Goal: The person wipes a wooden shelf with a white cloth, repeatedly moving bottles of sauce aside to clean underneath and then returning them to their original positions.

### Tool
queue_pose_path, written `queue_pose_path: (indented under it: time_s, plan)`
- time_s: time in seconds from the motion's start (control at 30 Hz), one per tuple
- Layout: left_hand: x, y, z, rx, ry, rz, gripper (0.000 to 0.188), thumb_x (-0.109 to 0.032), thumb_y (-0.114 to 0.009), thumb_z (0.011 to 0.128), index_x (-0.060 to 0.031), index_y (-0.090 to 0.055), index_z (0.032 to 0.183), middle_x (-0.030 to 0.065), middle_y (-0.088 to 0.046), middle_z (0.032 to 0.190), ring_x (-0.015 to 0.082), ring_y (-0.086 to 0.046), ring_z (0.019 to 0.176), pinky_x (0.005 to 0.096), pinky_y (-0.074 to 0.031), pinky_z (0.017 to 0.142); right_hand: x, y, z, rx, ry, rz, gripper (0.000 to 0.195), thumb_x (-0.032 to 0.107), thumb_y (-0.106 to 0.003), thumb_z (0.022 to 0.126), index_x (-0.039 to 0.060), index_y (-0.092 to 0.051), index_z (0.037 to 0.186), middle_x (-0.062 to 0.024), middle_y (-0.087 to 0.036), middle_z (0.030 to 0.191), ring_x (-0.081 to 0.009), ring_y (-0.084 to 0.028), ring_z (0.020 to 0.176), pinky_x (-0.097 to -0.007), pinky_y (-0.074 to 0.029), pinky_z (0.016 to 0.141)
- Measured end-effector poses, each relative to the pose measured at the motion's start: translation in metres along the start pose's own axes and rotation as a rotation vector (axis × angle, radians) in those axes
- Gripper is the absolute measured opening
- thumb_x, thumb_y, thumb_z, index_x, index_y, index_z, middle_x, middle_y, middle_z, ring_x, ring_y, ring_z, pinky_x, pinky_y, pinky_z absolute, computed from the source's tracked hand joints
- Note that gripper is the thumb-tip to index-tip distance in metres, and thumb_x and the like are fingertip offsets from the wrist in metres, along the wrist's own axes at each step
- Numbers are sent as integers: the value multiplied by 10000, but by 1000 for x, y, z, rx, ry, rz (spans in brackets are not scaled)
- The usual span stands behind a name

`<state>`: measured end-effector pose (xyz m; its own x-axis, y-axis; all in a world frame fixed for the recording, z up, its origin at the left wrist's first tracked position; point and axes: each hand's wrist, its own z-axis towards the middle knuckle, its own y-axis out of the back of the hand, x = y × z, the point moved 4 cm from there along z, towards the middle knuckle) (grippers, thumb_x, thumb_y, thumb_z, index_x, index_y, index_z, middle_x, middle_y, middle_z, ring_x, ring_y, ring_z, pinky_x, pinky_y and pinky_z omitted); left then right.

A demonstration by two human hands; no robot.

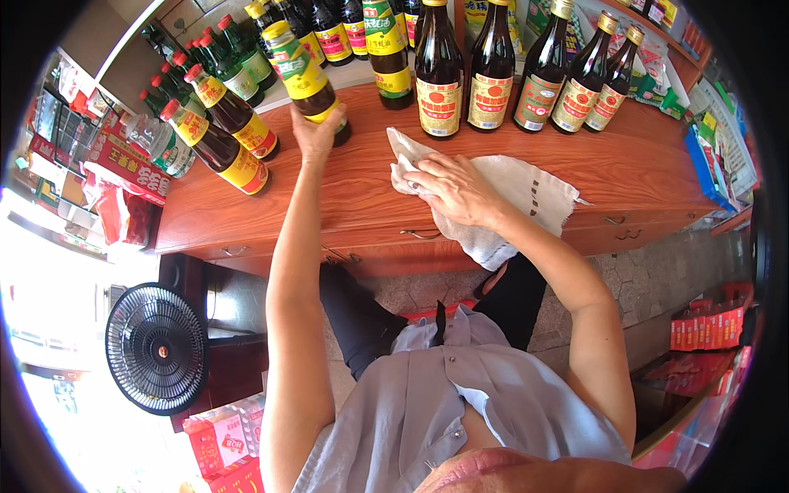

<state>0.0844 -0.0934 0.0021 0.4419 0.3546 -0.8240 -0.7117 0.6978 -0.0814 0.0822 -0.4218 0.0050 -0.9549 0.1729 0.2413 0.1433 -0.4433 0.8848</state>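
Note:
My left hand grips the lower part of a glass sauce bottle with a yellow cap and a green and yellow label, tilted a little over the wooden counter. Under the spread fingers of my right hand, a white cloth is pressed to the counter top, its lower end hanging over the front edge. A similar yellow-labelled bottle stands between my hands, farther back. Dark bottles with gold caps, one of them this brown glass bottle, line the back right. Two red-capped sauce bottles stand left of my left hand.
Green glass bottles crowd the back left, beside a clear plastic jar. More dark bottles stand on a shelf behind. A blue tray lies at the right end. Drawer handles line the counter's front; a black fan stands lower left.

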Motion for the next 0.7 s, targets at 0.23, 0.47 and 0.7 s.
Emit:
queue_pose_path:
  time_s: [0.23, 0.47, 0.7]
  plan:
    - [0, 53, 20, -107, -49, 148, 711, -191, -949, 730, -8, -539, 1281, 104, -688, 1142, 198, -681, 1016, 351, -568, 906, 3, -3, 6, 28, -26, -59, 448, 195, -659, 979, 147, -596, 1420, -76, -597, 1327, -286, -525, 1338, -469, -431, 1030]
    - [-8, 52, 11, -197, -139, 331, 1118, -213, -903, 800, 48, -174, 1606, 251, -434, 1527, 329, -469, 1401, 429, -377, 1182, 2, -38, 70, 70, -54, -30, 415, 165, -607, 1008, 104, -586, 1417, -105, -596, 1349, -298, -538, 1317, -475, -441, 1032]
    - [-30, 46, -4, -259, -318, 602, 1083, -285, -882, 853, 52, -188, 1614, 297, -364, 1577, 414, -390, 1468, 483, -325, 1222, -44, -103, 195, -27, -273, -174, 403, 173, -593, 1001, 69, -635, 1388, -196, -550, 1495, -369, -514, 1382, -509, -427, 1136]
